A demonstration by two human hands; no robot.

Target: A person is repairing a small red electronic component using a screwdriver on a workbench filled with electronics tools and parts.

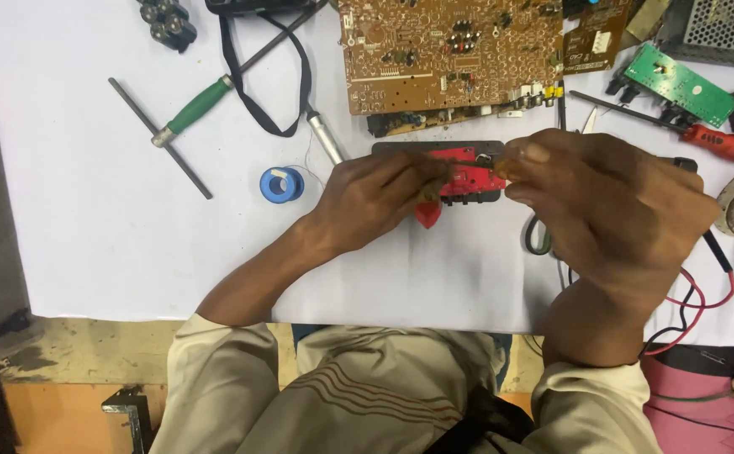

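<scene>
A small red circuit board (464,172) lies in a dark rectangular frame (401,149) on the white sheet (89,227). My left hand (375,202) rests on the left part of that board, fingers curled and pressing it down. My right hand (611,206) hovers over the board's right end, fingers pinched together around a small thin object that I cannot make out. A red pointed piece (427,215) sticks out below the frame, under my left fingers.
A large brown circuit board (451,50) lies behind the frame. A green board (680,84) and red-handled screwdriver (724,143) sit at the right. A green-handled T-wrench (190,109), blue solder spool (281,184), black strap (253,92) and red-black wires (703,303) surround the hands.
</scene>
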